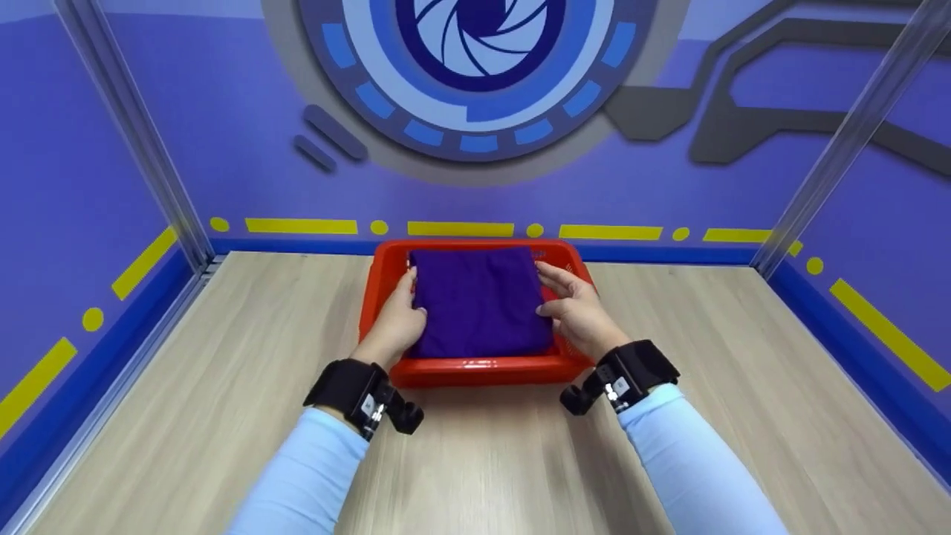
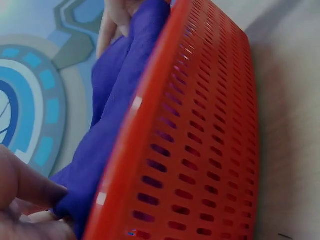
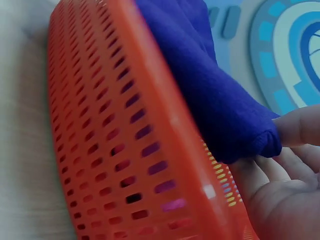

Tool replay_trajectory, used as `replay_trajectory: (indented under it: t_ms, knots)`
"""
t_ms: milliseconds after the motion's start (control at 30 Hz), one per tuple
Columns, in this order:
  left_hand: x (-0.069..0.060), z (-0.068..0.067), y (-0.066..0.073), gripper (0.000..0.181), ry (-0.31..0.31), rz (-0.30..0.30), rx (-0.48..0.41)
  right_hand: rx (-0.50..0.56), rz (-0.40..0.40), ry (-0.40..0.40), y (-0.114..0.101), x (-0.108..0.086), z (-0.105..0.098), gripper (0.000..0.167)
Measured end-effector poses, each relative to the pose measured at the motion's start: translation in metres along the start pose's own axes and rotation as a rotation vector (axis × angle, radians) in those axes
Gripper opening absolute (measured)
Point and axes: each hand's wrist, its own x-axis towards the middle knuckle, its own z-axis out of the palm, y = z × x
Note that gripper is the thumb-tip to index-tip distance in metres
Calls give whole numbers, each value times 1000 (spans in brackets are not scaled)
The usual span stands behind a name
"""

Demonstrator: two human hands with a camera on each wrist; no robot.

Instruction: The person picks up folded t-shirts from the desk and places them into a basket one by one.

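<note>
A folded purple cloth (image 1: 479, 301) lies flat across the opening of a red plastic basket (image 1: 490, 371) with slotted walls. My left hand (image 1: 397, 319) grips the cloth's left edge, thumb on top. On the opposite side my right hand (image 1: 579, 308) pinches the right edge between thumb and fingers. The right wrist view shows the cloth (image 3: 215, 95) bulging over the rim, with the right thumb above it and fingers beneath. In the left wrist view the left hand (image 2: 30, 205) pinches a corner of the cloth (image 2: 107, 120). Whatever lies lower in the basket is mostly hidden.
The basket stands on a light wood-grain table (image 1: 260, 386), close to the back wall (image 1: 245, 178). Blue-purple printed panels enclose the table at the back and both sides. Clear posts (image 1: 847, 141) rise at the back corners.
</note>
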Motion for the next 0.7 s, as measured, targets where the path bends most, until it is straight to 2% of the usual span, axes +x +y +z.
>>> replay_trajectory:
  t_ms: [267,500,700]
  knots:
    - [0,8,-14,86,-23,5,166,-220,-8,15,17,2,4,76]
    - [4,14,-14,72,-41,51,427,-414,19,21,17,0,5,63]
    - [8,17,-15,68,-26,17,549,-580,45,20,16,2,6,60]
